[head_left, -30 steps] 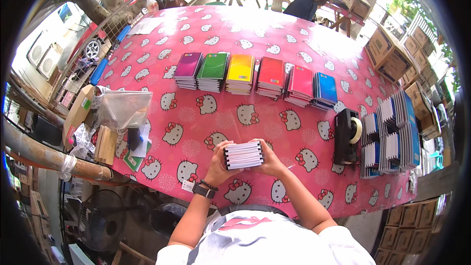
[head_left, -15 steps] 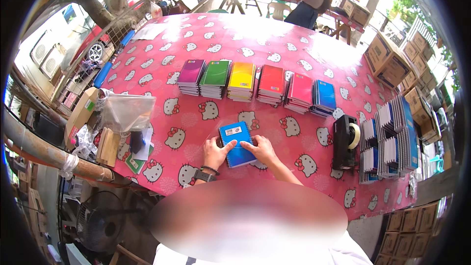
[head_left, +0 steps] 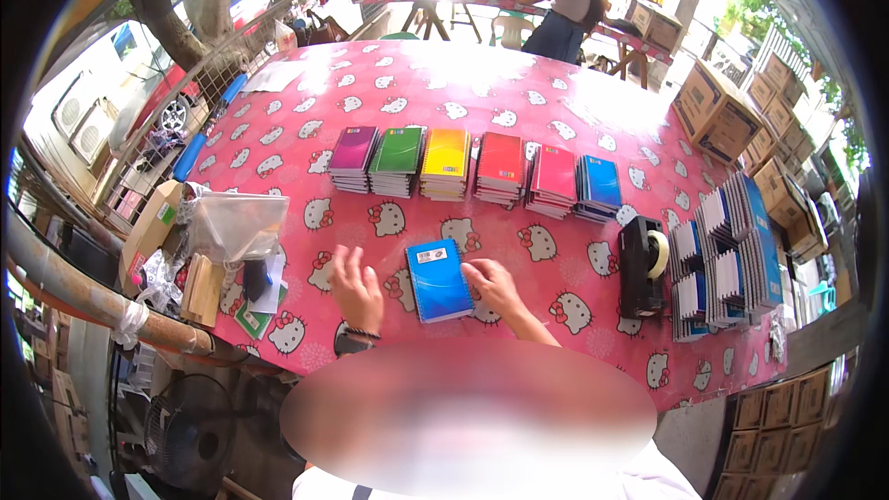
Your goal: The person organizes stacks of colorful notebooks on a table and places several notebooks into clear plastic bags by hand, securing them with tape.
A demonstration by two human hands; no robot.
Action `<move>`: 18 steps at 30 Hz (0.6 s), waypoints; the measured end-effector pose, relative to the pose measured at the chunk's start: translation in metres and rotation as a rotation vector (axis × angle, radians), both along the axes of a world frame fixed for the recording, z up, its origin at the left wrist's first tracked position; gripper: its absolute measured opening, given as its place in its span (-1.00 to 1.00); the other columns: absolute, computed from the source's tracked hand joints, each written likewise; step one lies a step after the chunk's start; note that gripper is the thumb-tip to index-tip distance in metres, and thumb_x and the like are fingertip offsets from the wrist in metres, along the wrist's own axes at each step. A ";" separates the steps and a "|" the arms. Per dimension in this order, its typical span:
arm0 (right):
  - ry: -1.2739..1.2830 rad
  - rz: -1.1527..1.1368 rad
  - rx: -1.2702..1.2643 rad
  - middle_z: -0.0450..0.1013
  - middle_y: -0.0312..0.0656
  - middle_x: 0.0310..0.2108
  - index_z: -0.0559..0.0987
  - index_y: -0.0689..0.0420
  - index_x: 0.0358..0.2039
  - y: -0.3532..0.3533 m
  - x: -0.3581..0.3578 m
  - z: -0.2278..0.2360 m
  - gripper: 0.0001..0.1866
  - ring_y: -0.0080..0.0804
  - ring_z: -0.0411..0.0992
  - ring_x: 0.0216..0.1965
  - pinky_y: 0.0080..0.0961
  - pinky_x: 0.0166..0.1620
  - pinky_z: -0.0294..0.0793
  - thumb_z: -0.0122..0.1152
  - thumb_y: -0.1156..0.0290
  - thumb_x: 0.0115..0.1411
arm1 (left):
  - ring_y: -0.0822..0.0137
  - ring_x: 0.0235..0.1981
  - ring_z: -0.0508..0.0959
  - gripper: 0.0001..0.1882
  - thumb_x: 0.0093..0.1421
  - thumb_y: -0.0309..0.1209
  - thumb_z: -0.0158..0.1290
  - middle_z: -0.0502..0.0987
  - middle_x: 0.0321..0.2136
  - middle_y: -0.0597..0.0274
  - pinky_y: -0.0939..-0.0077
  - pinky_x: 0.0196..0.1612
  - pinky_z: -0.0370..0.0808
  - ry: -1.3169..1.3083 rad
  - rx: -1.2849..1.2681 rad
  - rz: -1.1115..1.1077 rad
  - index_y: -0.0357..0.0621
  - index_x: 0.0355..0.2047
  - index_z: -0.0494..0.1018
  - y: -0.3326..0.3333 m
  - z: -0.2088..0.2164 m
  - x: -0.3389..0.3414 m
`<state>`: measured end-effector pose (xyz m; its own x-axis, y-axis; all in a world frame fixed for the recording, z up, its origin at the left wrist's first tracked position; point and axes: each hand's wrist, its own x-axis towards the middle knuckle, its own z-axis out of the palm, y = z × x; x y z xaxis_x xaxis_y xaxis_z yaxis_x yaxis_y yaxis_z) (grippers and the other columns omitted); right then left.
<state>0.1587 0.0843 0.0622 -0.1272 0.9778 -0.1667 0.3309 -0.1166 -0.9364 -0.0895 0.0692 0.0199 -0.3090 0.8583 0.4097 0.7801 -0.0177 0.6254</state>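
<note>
A blue spiral notebook [head_left: 439, 289] with a white label near its top lies on the pink table in front of me. My right hand [head_left: 494, 286] has its fingers curled at the notebook's right edge, gripping it there. Off to the left of the notebook, my left hand [head_left: 357, 293] is raised with its fingers apart and nothing in it. Beyond them stands a row of notebook stacks: purple [head_left: 354, 148], green [head_left: 397, 150], yellow [head_left: 445, 153], red [head_left: 501, 157], pink [head_left: 555, 171] and blue [head_left: 599, 182].
At right are a black tape dispenser [head_left: 639, 268] and piled blue notebooks [head_left: 727, 255]. Clear plastic sleeves [head_left: 243, 219] and wooden blocks [head_left: 202, 289] lie at left. A cardboard box [head_left: 715, 111] sits at the far right corner. Another person [head_left: 569, 5] stands at a farther table.
My left hand has let go of the blue notebook and moved left, its fingers opening. The right hand has shifted from the notebook's cover to its right edge.
</note>
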 end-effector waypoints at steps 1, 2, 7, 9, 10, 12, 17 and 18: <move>-0.272 -0.092 0.298 0.44 0.02 -0.21 0.52 0.22 -0.16 0.005 0.019 -0.028 -0.52 -0.15 0.36 -0.11 -0.29 -0.07 0.33 0.12 0.03 0.14 | 0.07 0.10 0.29 -0.54 0.24 -0.22 -0.12 0.23 0.13 -0.07 0.16 0.09 0.26 -0.160 0.079 -0.152 -0.18 0.09 0.29 -0.004 0.003 0.012; -0.429 -0.226 0.307 0.42 -0.01 -0.22 0.54 0.20 -0.17 -0.004 0.025 -0.020 -0.52 -0.14 0.31 -0.10 -0.28 -0.07 0.33 0.15 0.03 0.10 | 0.14 -0.12 0.46 -0.60 0.23 -0.30 -0.09 0.44 -0.08 -0.02 0.37 -0.02 0.36 -0.366 -0.046 -0.134 -0.25 0.02 0.32 -0.017 0.017 0.032; -1.099 -0.301 0.327 0.41 -0.21 -0.27 0.60 0.11 -0.34 -0.018 0.068 -0.037 -0.68 -0.19 0.26 -0.11 -0.18 -0.11 0.31 0.19 0.13 0.03 | 0.10 -0.29 0.52 -0.59 0.23 -0.16 -0.08 0.53 -0.33 -0.02 0.33 -0.18 0.40 -0.704 -0.254 -0.173 -0.34 -0.25 0.47 -0.027 -0.019 0.050; -1.055 -0.265 0.458 0.42 -0.24 -0.35 0.60 0.11 -0.53 -0.014 0.066 -0.047 -0.81 -0.21 0.28 -0.13 -0.17 -0.11 0.31 0.21 0.26 0.02 | 0.07 -0.28 0.52 -0.57 0.23 -0.13 -0.09 0.52 -0.32 -0.05 0.31 -0.19 0.40 -0.696 -0.261 -0.174 -0.33 -0.28 0.49 -0.023 -0.027 0.047; -0.943 -0.250 0.461 0.42 -0.23 -0.37 0.60 0.12 -0.55 -0.013 0.071 -0.050 -0.84 -0.21 0.28 -0.14 -0.16 -0.11 0.31 0.22 0.30 0.00 | 0.06 -0.28 0.52 -0.56 0.23 -0.12 -0.09 0.52 -0.31 -0.07 0.31 -0.19 0.39 -0.692 -0.264 -0.174 -0.33 -0.30 0.50 -0.022 -0.032 0.047; -0.698 -0.220 0.469 0.42 -0.21 -0.40 0.59 0.12 -0.58 -0.008 0.070 -0.048 -0.89 -0.21 0.29 -0.16 -0.13 -0.09 0.31 0.24 0.37 -0.03 | 0.05 -0.22 0.49 -0.55 0.23 -0.11 -0.09 0.50 -0.27 -0.09 0.30 -0.14 0.37 -0.661 -0.327 -0.192 -0.32 -0.23 0.47 -0.022 -0.022 0.048; -0.180 -0.439 -0.145 0.47 -0.18 -0.35 0.48 0.22 -0.26 -0.023 0.064 0.008 -0.71 -0.52 0.46 -0.49 -0.64 -0.64 0.40 0.27 0.31 0.08 | 0.01 0.08 0.30 -0.41 0.19 -0.20 -0.07 0.26 0.07 -0.19 0.30 0.12 0.21 -0.560 -0.135 -0.164 -0.37 0.12 0.16 -0.023 -0.015 0.065; -0.092 -0.346 -0.154 0.47 -0.19 -0.37 0.49 0.22 -0.27 -0.023 0.071 0.003 -0.72 -0.52 0.46 -0.48 -0.64 -0.60 0.42 0.28 0.34 0.06 | 0.00 0.12 0.26 -0.37 0.19 -0.24 -0.07 0.21 0.12 -0.20 0.31 0.15 0.18 -0.568 -0.076 -0.187 -0.39 0.17 0.09 -0.022 -0.019 0.069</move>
<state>0.2297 0.0608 0.0651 0.2280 0.9228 -0.3105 0.3295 -0.3732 -0.8673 -0.0204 0.0470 0.0005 -0.3025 0.9397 0.1596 0.3114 -0.0608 0.9483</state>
